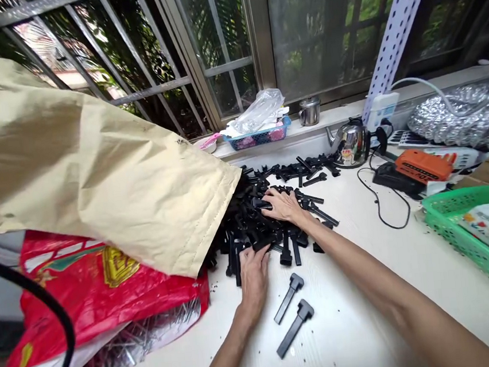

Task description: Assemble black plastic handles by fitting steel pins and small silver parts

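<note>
Black parts (242,224), heaped, bench (347,312): our right hand (284,205), fingers round one; our left hand (253,268), grip we cannot tell.

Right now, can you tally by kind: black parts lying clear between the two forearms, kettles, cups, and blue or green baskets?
Clear black parts: 2
Kettle: 1
Cup: 1
Baskets: 2
Total: 6
The heap is too jumbled to count, so it is left out.
</note>
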A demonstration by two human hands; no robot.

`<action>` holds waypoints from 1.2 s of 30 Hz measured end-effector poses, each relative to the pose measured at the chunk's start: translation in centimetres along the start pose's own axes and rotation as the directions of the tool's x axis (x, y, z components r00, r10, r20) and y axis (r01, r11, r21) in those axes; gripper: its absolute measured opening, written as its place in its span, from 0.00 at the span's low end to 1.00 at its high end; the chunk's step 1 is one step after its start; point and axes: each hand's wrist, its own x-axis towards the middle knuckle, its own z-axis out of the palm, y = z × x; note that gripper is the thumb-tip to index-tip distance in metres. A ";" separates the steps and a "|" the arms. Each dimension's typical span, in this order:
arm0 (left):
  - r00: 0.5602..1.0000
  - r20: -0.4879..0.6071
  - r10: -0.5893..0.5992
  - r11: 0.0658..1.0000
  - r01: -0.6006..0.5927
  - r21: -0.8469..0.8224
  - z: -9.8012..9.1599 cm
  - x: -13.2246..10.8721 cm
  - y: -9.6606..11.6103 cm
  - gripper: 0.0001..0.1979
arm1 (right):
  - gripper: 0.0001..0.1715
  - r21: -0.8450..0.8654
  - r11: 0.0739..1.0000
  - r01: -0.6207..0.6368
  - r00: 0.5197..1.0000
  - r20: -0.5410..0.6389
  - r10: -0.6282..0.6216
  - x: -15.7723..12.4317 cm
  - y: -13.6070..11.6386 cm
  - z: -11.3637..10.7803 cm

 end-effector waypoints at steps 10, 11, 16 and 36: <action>0.927 0.025 -0.373 0.823 0.344 -0.451 -2.6 -1.7 0.1 0.07 | 0.28 -0.004 0.998 -0.059 0.998 -0.006 0.059 -5.9 -1.9 -1.2; 0.905 0.070 -0.420 0.740 0.387 -0.550 -2.9 -1.9 0.1 0.08 | 0.30 -0.010 0.998 -0.064 0.998 -0.015 0.064 -6.5 -2.1 -1.5; 0.814 0.242 -0.528 0.439 0.506 -0.742 -5.7 -3.1 1.2 0.14 | 0.25 -0.020 0.996 0.088 0.968 -0.235 -0.090 -10.6 -4.3 -4.1; 0.888 0.080 -0.454 0.702 0.412 -0.581 -10.0 -10.4 0.7 0.12 | 0.20 0.435 0.896 -0.096 0.982 0.186 0.015 -18.0 -11.1 -1.3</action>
